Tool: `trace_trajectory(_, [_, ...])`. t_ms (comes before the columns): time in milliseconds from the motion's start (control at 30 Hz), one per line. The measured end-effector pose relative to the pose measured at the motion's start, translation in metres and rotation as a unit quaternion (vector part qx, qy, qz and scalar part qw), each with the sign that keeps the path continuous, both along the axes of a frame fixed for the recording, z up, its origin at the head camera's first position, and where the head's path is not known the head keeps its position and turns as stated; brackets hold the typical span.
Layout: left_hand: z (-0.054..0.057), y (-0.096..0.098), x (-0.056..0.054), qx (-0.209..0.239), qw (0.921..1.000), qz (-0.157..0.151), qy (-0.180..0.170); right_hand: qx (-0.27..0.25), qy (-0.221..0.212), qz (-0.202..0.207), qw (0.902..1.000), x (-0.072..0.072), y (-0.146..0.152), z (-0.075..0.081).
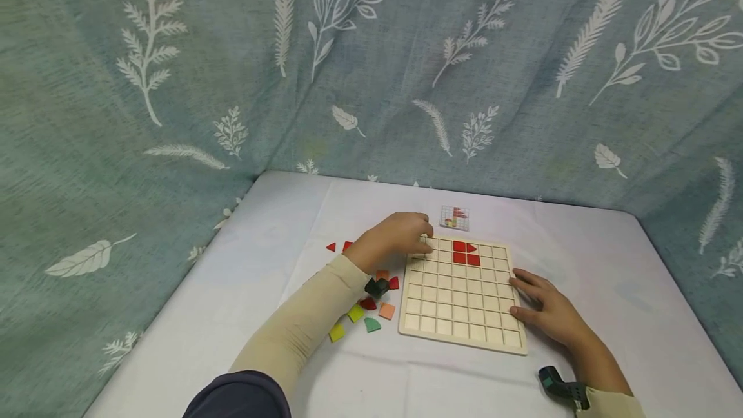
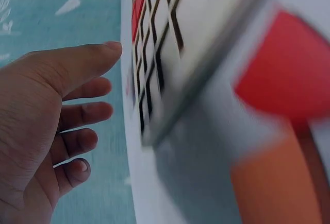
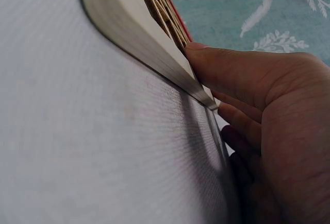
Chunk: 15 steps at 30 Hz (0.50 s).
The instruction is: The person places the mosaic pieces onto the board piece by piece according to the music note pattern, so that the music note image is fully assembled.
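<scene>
A pale wooden grid board (image 1: 453, 321) lies on the white table, with several red pieces (image 1: 459, 257) set together in its upper middle squares. My left hand (image 1: 403, 234) hovers around the board's far left corner. Its fingers are loosely bent, and nothing shows between thumb and fingertips in the left wrist view. At the right edge, my right hand (image 1: 542, 305) touches the board. In the right wrist view its thumb (image 3: 221, 67) rests on the rim, with the other fingers beside the edge and partly hidden.
Left of the board lie loose yellow (image 1: 356, 313), orange (image 1: 387, 311), green (image 1: 373, 324) and red pieces (image 1: 368, 304), some hidden by the left arm. A small pattern card (image 1: 455, 218) lies beyond the far edge. Leaf-print cloth (image 1: 371, 115) hangs behind the table.
</scene>
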<state>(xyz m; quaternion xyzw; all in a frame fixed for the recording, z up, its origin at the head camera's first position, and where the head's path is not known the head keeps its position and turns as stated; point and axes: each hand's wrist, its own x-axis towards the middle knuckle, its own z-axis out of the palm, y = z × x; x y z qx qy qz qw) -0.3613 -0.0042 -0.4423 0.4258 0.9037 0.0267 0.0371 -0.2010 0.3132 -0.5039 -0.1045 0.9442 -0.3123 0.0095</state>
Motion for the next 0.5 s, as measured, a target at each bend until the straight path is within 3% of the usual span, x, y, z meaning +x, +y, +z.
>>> trace_trajectory(167, [-0.003,-0.027,-0.003,0.008,0.9996,0.026,-0.004,0.0,0.002,0.003,1.0,0.0,0.002,-0.001])
trace_trajectory(500, [-0.006,-0.084,0.003,0.008,0.9978,0.066,-0.001,-0.006,-0.003,0.016,0.9999,-0.001,0.003,-0.002])
